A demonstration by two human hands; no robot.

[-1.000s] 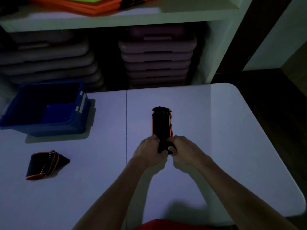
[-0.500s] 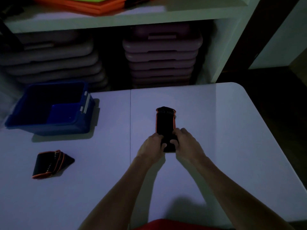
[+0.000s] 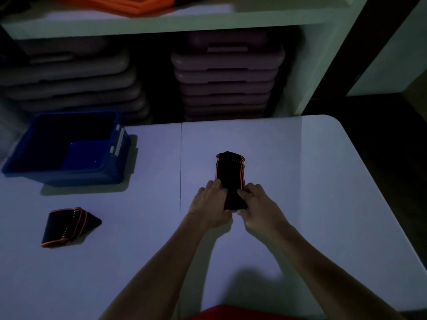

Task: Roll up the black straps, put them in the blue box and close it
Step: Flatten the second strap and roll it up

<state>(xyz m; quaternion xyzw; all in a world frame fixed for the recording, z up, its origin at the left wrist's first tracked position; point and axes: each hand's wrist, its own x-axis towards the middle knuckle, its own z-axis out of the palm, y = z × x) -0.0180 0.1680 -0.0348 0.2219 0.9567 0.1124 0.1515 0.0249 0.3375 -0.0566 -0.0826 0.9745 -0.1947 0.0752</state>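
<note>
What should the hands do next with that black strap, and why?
Probably keep rolling it away from the body. Both the left hand and right hand pinch the near end of the strap, and its far part lies flat on the table.

A black strap [image 3: 230, 172] with orange edging is laid flat on the table right of centre, its length running near to far, its near end partly rolled. A second black strap [image 3: 68, 226], also orange-edged, is loosely folded at the near left. The blue box [image 3: 69, 148] is set open at the far left.
</note>
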